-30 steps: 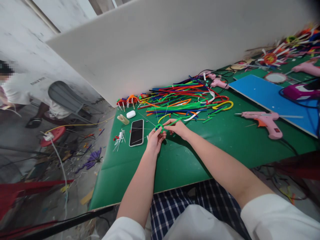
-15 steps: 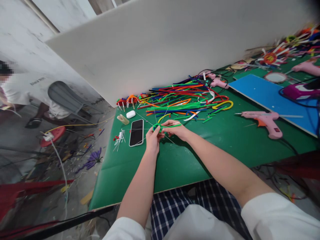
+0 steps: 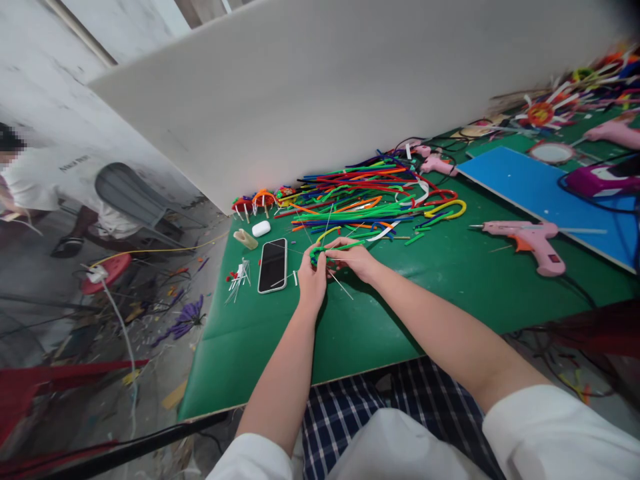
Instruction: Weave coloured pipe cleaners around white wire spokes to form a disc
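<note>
1. 2 bare hands meet above the green mat (image 3: 400,307), close to its far-left part.
2. The left hand (image 3: 313,277) is closed in a pinch on the curled end of a green pipe cleaner (image 3: 326,249), thumb and fingers around the coil.
3. The right hand (image 3: 354,257) grips the straighter end of the same green pipe cleaner, fingertips almost touching those of the left.
4. The piece is held just above the mat, between the 2 hands. Thin white wires (image 3: 343,287) stick out from it at several angles.
5. A black phone (image 3: 273,265) lies face up just left of the left hand. A white earbud case (image 3: 261,229) lies beyond the phone.
6. Small red-tipped pins (image 3: 239,273) lie left of the phone, near the mat's edge.
7. A large heap of coloured pipe cleaners (image 3: 370,193) lies just beyond the hands, against the white board (image 3: 325,87) that stands at the back.
8. A pink glue gun (image 3: 525,240) lies well to the right, near a blue board (image 3: 540,193).
9. On the far left, off the table, another person (image 3: 30,187) sits beside a grey chair (image 3: 125,193).
</note>
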The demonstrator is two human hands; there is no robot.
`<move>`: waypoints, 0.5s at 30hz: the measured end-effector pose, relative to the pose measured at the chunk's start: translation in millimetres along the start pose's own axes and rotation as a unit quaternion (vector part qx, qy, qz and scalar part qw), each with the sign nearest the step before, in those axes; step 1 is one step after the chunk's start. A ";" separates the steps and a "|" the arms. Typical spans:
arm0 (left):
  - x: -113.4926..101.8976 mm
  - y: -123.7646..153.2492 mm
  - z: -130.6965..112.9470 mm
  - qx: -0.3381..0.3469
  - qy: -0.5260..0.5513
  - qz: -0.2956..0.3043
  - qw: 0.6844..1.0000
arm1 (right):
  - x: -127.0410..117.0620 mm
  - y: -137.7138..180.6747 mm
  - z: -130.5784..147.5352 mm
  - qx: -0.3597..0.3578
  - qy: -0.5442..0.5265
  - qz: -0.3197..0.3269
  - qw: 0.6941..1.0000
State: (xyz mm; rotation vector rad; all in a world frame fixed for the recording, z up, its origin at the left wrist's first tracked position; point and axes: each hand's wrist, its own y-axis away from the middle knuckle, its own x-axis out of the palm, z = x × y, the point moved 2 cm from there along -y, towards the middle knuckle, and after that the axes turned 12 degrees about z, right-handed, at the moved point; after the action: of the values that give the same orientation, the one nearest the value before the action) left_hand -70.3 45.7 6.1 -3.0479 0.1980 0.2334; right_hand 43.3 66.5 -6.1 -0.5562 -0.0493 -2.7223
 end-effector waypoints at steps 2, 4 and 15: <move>-1.7 2.7 -1.3 0.021 -0.030 -0.028 0.999 | 0.4 0.1 0.3 0.001 0.003 -0.001 1.000; -2.7 4.9 -3.1 0.032 -0.043 -0.049 0.997 | 1.7 0.1 0.3 0.001 0.000 0.004 1.000; -1.5 3.7 -5.8 -0.014 0.010 0.050 0.999 | -3.8 -0.8 5.4 -0.016 -0.005 -0.017 1.000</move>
State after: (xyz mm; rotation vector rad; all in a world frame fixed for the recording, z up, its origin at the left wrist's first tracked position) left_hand -71.4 41.7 11.8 -3.0722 0.3525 0.2146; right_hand 48.3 69.1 -2.6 -0.5838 -0.0175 -2.7583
